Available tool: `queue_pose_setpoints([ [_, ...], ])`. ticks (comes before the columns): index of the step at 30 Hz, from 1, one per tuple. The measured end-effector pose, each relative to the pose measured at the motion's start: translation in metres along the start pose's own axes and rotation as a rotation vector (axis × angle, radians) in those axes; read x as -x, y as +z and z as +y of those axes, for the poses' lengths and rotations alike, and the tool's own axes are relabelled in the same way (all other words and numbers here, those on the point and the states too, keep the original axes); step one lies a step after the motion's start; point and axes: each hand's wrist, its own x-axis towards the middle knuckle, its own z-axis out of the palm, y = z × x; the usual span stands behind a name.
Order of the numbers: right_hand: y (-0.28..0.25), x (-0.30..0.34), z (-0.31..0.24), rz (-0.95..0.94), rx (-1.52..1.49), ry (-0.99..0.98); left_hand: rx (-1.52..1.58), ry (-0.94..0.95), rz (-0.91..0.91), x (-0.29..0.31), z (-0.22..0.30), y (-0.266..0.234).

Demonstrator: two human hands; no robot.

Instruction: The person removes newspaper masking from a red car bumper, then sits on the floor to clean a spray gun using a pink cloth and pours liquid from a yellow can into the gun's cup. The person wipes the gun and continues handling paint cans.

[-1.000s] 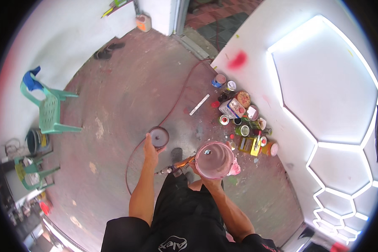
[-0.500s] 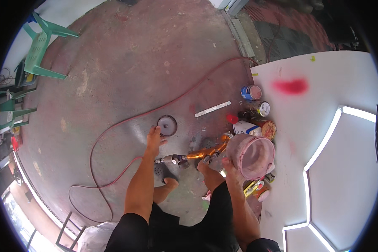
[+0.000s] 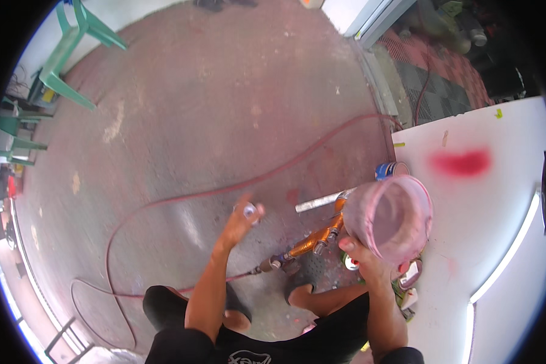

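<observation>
Head view shows the right hand [image 3: 371,262] with its grip wrapped round a pink-stained cup [image 3: 364,213] beside an orange spray gun [image 3: 312,244], the left hand [image 3: 239,225] pinching a small pale round piece [image 3: 249,210] above the floor [image 3: 224,127].

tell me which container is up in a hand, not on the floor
The translucent, pink-stained cup, held in the right hand; the others, like the blue can, sit on the floor by the white panel.

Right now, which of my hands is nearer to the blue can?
Right. Your right hand, holding the cup, is below the blue can in view; your left hand is farther off, to its lower left.
</observation>
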Motion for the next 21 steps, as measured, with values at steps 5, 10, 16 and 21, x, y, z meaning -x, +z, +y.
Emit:
queue_pose_setpoints([
  [5,0.033,-0.023,-0.025,-0.053,-0.121,-0.004,-0.165,0.368,-0.411,0.081,0.160,0.038],
  [10,0.062,-0.037,-0.033,-0.036,-0.079,-0.379,-0.059,0.437,-0.206,0.037,0.083,0.048],
  [16,0.063,-0.006,-0.025,-0.087,0.126,-0.502,0.073,0.566,0.013,0.034,0.079,0.025],
  [21,-0.052,0.061,-0.020,0.039,0.650,-0.423,-0.068,0.451,0.377,0.067,0.158,0.004],
])
